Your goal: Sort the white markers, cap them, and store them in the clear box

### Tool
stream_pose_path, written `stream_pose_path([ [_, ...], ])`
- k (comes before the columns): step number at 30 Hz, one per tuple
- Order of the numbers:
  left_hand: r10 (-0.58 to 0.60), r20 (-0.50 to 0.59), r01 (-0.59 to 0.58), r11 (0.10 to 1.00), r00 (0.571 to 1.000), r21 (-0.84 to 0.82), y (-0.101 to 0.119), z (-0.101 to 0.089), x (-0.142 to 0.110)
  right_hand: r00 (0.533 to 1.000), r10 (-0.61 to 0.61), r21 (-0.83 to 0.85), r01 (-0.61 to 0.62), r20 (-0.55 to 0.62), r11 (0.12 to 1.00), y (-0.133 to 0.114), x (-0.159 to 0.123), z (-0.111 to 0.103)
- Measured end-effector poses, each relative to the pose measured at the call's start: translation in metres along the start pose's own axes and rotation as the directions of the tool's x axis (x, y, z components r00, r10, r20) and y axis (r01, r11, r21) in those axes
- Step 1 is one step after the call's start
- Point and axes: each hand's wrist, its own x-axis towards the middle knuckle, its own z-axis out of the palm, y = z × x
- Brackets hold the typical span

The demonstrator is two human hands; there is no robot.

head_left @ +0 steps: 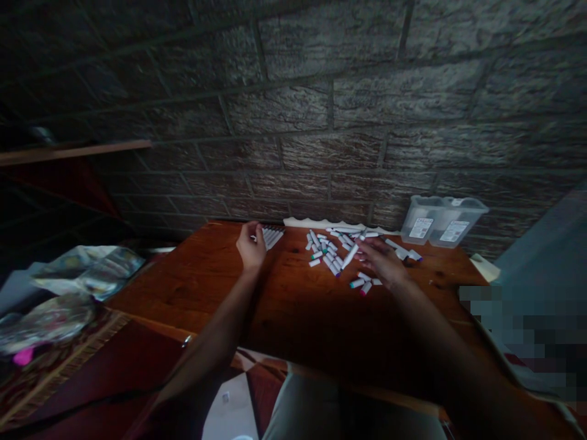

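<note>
Several white markers with coloured caps lie scattered (328, 250) on a wooden table (284, 305) near its far edge. My right hand (383, 260) reaches into this pile and pinches one white marker (351, 255) between its fingers. My left hand (251, 244) is curled, knuckles up, resting against a neat row of markers (271, 235) lined up side by side at the back of the table. Both forearms stretch forward from the bottom of the view.
A clear plastic container (440, 221) with two white labels stands at the back right against a dark brick wall. A white strip (316, 223) lies along the wall. Crinkled plastic bags (87, 266) sit on a patterned cloth at the left.
</note>
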Motion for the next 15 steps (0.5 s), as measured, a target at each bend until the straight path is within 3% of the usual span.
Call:
stream_pose_path([
  [6,0.074,0.087,-0.083,0.991,0.993,0.107,0.008,0.01,-0.01,0.996,-0.005,0.081,0.012,-0.084,0.997,0.004,0.0,0.006],
  [11,0.091,0.116,-0.085,0.995,0.989,-0.051,0.013,0.013,-0.015,0.995,-0.007,0.085,0.016,-0.102,0.996,0.005,0.001,0.008],
  [15,0.307,0.181,-0.287,0.949,0.934,-0.131,0.025,0.014,-0.024,0.992,-0.009,0.094,0.021,-0.125,0.995,0.006,-0.001,0.013],
])
